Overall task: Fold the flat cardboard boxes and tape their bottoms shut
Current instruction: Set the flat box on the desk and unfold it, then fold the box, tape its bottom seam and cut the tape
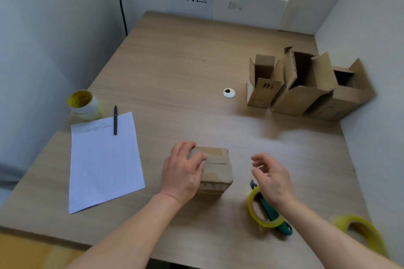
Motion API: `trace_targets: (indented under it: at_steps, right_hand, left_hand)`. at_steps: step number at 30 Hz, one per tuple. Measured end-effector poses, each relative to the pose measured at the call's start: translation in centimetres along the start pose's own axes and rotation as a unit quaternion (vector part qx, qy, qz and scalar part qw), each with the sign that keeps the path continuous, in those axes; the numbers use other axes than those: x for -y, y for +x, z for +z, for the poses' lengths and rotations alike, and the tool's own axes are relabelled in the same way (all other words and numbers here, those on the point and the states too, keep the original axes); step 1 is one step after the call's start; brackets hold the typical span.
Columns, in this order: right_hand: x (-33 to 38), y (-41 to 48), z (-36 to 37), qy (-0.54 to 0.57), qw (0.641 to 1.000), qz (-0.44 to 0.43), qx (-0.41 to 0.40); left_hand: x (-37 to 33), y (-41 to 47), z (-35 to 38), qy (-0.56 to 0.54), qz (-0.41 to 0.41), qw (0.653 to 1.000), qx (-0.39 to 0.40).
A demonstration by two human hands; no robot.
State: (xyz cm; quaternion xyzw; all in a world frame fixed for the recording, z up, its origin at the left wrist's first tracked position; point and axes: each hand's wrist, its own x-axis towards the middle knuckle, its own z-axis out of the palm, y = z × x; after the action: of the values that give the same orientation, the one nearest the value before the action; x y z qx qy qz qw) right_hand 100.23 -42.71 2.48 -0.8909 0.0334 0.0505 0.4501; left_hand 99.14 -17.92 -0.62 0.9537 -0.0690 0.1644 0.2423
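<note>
Remote op here. The box I'm working on sits bottom-up near the front edge of the table, with a strip of tape already across the seam. My left hand is cupped over the box's left edge, fingers wrapped around it to hold it steady. My right hand hovers just right of the box, fingers loosely curled, with nothing in it that I can make out.

My worries from here:
- The tape near the box's front edge looks wrinkled. If it isn't pressed flat, I'd guess the flaps could pop open.
- The utility knife lies through the tape roll, right of the box and directly under my right hand. If I reach down blind, I could catch the blade end.
- Three finished boxes stand well beyond the box to the right, and a careless shove could topple them.
</note>
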Motion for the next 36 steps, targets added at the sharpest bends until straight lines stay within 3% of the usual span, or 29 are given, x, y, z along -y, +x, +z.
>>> trace_targets:
  at_steps: [2,4,6,10,12,15,17,19,21,23,26,29,33,36]
  right_hand:
    - [-2.0,-0.7,-2.1,-0.203,0.975,-0.031,0.082]
    - [-3.4,-1.7,-3.2,-0.358,0.91,-0.047,0.201]
    - [-4.6,-2.7,-3.4,-0.448,0.85,-0.065,0.269]
    - [-6.2,-3.9,-2.5,-0.534,0.792,-0.089,0.281]
    - [-7.1,-4.1,-2.4,-0.552,0.782,-0.099,0.272]
    - [-7.4,-4.0,-2.8,-0.529,0.807,-0.105,0.241]
    - [-6.2,-3.2,-3.5,-0.479,0.85,-0.074,0.206]
    - [-3.5,-2.1,-4.5,-0.306,0.939,0.0,0.157]
    - [-0.5,-1.1,-5.2,-0.088,0.99,0.03,0.101]
    - [2.8,-0.2,-5.0,0.054,0.997,-0.002,0.063]
    - [7.6,0.5,-3.7,0.149,0.982,-0.063,0.094]
    - [9.0,1.0,-1.6,0.14,0.976,-0.076,0.151]
    - [8.8,1.4,-0.1,0.128,0.975,-0.074,0.166]
    - [9.0,2.0,-0.1,0.094,0.974,-0.084,0.189]
  left_hand:
    - [0.1,0.1,0.2,-0.005,-0.002,1.0,-0.001]
    - [0.0,0.2,0.4,-0.016,0.001,1.0,0.001]
    - [-0.1,0.4,0.4,-0.022,0.002,1.0,0.003]
    - [-0.2,0.5,0.5,-0.024,0.005,1.0,0.012]
    - [-0.3,0.5,0.5,-0.028,0.003,0.999,0.018]
    - [-0.2,0.4,0.5,-0.043,-0.002,0.999,0.024]
    - [-0.1,0.3,0.5,-0.052,0.001,0.998,0.026]
    - [0.0,0.3,0.5,-0.06,0.0,0.998,0.029]
    - [0.0,0.3,0.6,-0.066,-0.004,0.997,0.03]
    - [0.1,0.4,0.7,-0.07,-0.004,0.997,0.031]
    - [0.0,0.7,0.8,-0.075,-0.002,0.997,0.025]
    - [0.1,0.8,1.0,-0.086,0.004,0.996,0.023]
    - [0.8,0.1,0.5,-0.141,-0.031,0.988,0.047]
    - [0.6,1.2,-0.9,-0.14,-0.025,0.99,0.002]
